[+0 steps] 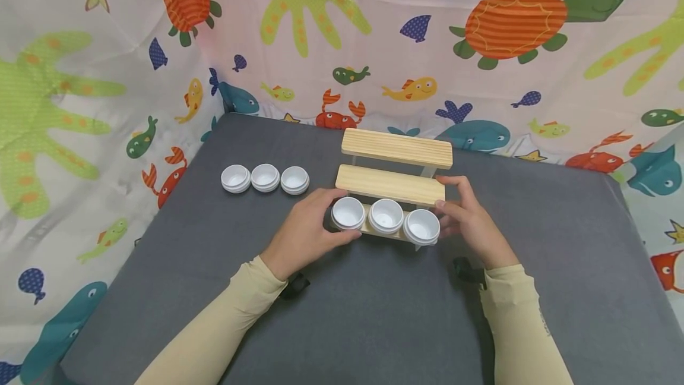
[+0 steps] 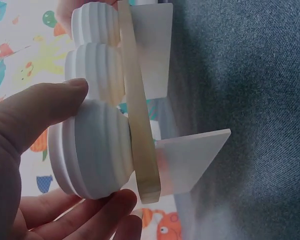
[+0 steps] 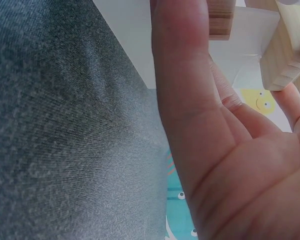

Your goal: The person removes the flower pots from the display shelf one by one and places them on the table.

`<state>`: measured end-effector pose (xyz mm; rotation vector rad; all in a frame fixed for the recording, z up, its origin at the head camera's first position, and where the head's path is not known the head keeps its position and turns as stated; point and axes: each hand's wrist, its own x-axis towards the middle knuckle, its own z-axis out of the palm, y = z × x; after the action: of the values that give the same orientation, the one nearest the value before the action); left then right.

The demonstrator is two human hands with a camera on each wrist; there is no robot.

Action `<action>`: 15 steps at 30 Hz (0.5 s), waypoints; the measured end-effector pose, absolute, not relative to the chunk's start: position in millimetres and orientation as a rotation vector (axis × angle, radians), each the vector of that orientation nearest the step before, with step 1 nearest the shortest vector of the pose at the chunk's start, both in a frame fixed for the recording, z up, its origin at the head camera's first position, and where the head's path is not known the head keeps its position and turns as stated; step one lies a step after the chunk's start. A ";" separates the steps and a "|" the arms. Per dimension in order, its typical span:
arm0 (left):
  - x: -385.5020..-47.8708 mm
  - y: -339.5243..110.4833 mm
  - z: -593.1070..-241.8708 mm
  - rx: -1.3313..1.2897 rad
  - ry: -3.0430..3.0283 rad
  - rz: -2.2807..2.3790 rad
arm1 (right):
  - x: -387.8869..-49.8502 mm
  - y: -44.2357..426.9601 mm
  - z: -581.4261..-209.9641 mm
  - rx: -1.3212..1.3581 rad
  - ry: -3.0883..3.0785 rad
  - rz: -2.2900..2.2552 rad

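A three-step stand has pale wooden shelves, the top shelf (image 1: pixel 396 146), middle shelf (image 1: pixel 392 185) and bottom shelf (image 2: pixel 141 120), on frosted side legs (image 2: pixel 190 157). Three small white ribbed bowls line the bottom one: a left bowl (image 1: pixel 348 213), a middle bowl (image 1: pixel 386 215) and a right bowl (image 1: pixel 422 226). My left hand (image 1: pixel 304 230) grips the left bowl, thumb on the near side and fingers round the far side; its base meets the shelf. At the stand's right end, my right hand (image 1: pixel 472 221) holds the middle shelf's end between fingertips, beside the right bowl.
To the left, three more white bowls (image 1: pixel 265 177) stand in a row on the dark grey cloth-covered table (image 1: pixel 342 319). A curtain (image 1: pixel 299 28) printed with sea animals hangs behind and along the sides. Both wrists carry black straps (image 1: pixel 295 285).
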<state>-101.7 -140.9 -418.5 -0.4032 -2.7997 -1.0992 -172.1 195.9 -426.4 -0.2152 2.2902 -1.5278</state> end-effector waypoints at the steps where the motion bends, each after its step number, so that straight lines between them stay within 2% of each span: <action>1: -101.8 -140.4 -418.4 -0.400 -2.801 -1.103 | -172.2 195.8 -426.3 -0.215 2.290 -1.528; 15: -99.4 -139.3 -418.6 -0.370 -2.773 -1.115 | -173.2 195.2 -426.3 -0.214 2.283 -1.535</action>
<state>-99.4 -139.3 -418.6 -0.3701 -2.7730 -1.1151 -173.2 195.2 -426.3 -0.2144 2.2831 -1.5351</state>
